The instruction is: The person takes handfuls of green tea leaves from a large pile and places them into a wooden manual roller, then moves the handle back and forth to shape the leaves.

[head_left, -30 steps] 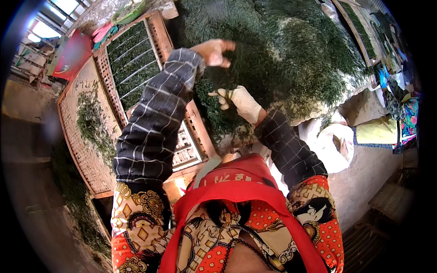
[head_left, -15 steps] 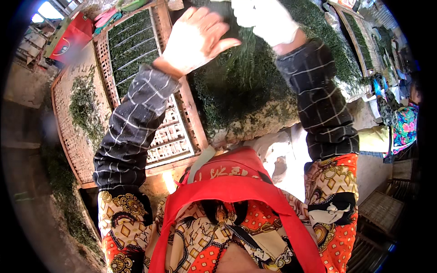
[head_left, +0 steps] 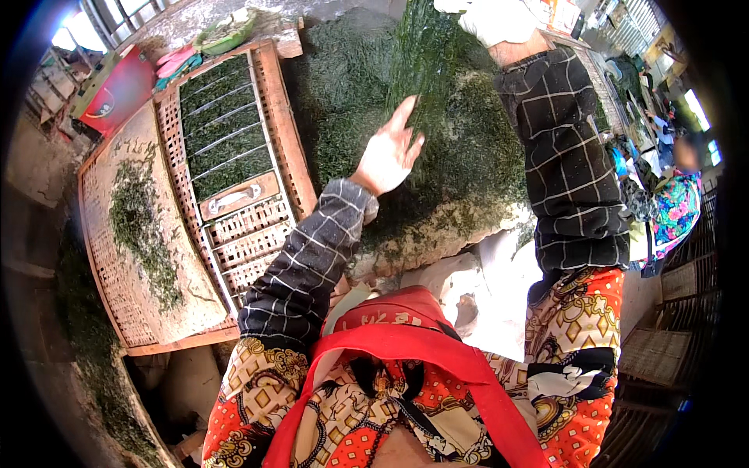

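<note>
A broad bundle of wet green seaweed strands (head_left: 429,54) hangs down from the top edge over a dark green heap of seaweed (head_left: 343,117). My right hand (head_left: 499,17), washed out white by glare, is at the top edge beside the strands and appears to grip them; its fingertips are cut off or hidden. Lower down, my left hand (head_left: 388,156) is open, palm partly turned, its index finger reaching to the strands' lower left side. Whether it touches them I cannot tell.
Left stands a wooden-edged lattice board (head_left: 273,86) with a thin barred frame of green pieces and a small wooden block with a handle (head_left: 240,195). Beyond are a curved woven panel (head_left: 133,226), a red bucket (head_left: 121,93) and a green basin (head_left: 226,33). A person in flowered clothing (head_left: 677,207) is at right.
My left hand has moved down and right, from above the lattice board to the strands. My right hand has shifted right and up. The handled block, earlier hidden by my arm, now shows.
</note>
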The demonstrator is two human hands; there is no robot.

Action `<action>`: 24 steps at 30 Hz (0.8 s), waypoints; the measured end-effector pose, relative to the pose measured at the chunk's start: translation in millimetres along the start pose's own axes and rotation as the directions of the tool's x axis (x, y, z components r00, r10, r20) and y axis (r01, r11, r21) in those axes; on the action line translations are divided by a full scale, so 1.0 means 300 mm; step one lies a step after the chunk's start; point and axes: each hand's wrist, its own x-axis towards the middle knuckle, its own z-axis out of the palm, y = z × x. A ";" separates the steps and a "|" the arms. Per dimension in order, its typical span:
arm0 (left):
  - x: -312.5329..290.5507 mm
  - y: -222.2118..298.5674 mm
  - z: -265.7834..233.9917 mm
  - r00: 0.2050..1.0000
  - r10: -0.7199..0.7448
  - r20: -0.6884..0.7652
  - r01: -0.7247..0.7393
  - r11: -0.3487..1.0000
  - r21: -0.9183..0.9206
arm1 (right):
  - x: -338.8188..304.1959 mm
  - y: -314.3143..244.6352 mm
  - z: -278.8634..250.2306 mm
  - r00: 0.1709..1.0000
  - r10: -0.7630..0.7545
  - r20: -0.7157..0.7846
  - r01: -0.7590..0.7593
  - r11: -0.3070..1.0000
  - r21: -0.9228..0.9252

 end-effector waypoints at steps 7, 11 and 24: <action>-0.555 -0.524 0.144 0.939 -0.305 0.158 0.215 0.880 0.425 | 0.002 -0.056 -0.074 0.993 -0.078 -0.090 0.066 0.990 -0.126; -0.658 -0.700 0.110 0.841 -0.150 0.520 -0.354 0.574 0.738 | 0.025 -0.084 -0.059 0.989 -0.101 -0.106 0.085 0.985 -0.150; 0.186 0.125 -0.243 0.961 -0.214 -0.174 0.071 0.801 -0.594 | 0.000 0.021 -0.115 0.988 -0.079 -0.134 0.061 0.989 -0.132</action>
